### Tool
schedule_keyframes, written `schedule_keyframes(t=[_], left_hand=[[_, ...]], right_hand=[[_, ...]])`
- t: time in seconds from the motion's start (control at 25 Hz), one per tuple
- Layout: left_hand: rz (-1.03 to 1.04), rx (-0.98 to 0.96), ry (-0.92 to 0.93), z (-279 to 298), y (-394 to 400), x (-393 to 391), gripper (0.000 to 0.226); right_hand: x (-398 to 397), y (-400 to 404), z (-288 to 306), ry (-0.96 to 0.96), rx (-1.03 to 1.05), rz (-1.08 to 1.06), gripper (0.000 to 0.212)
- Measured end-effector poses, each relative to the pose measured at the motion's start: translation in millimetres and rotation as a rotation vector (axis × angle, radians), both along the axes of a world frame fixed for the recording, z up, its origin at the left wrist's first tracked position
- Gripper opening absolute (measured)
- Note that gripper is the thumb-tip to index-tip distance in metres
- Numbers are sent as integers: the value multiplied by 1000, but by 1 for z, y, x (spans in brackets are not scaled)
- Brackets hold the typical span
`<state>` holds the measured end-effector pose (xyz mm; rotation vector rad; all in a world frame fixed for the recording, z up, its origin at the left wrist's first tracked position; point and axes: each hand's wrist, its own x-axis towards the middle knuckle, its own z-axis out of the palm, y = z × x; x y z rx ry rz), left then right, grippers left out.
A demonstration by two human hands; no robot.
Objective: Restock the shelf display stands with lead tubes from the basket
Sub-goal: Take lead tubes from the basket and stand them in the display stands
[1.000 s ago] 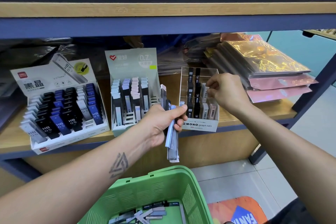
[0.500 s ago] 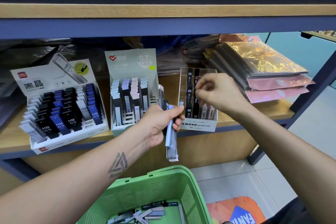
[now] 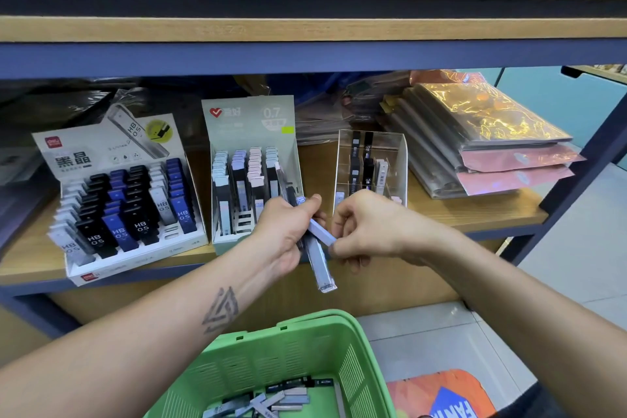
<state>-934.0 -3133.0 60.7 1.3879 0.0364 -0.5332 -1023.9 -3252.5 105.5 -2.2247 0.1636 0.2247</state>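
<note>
My left hand (image 3: pixel 285 231) grips a bundle of lead tubes (image 3: pixel 319 265) in front of the shelf edge; the tubes stick out above and below the fist. My right hand (image 3: pixel 364 229) pinches the end of one pale blue tube (image 3: pixel 321 232) in that bundle. Behind the hands stands a clear acrylic stand (image 3: pixel 395 153) with a few black and grey tubes. To its left is the pale green 0.7 stand (image 3: pixel 247 125), and further left the white HB 0.5 stand (image 3: pixel 78 153). A green basket (image 3: pixel 305 343) below holds several loose tubes (image 3: pixel 268 400).
Stacked glossy pink and gold packets (image 3: pixel 488 139) lie at the shelf's right end. A blue metal upright (image 3: pixel 576 176) stands at the right. The upper shelf board (image 3: pixel 305 29) overhangs the stands. An orange and blue mat (image 3: pixel 441 397) lies on the tiled floor.
My right hand has come down out of the acrylic stand to the bundle in my left hand and taken hold of a pale blue tube. The left hand stayed roughly in place.
</note>
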Motion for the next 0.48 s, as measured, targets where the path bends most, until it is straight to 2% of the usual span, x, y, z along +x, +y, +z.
schedule_keyframes(t=[0.12, 0.24, 0.36, 0.48], left_hand=[[-9, -4, -13, -1, 1, 0, 27], [-79, -77, 12, 5, 3, -5, 19], [-182, -154, 21, 11, 5, -9, 19], [-234, -211, 35, 14, 6, -11, 25]], right_hand=[[-2, -23, 9, 110, 258, 19, 39], [-3, -42, 15, 144, 340, 31, 68], [-4, -50, 17, 116, 358, -1, 75], [-3, -49, 15, 96, 287, 6, 71]])
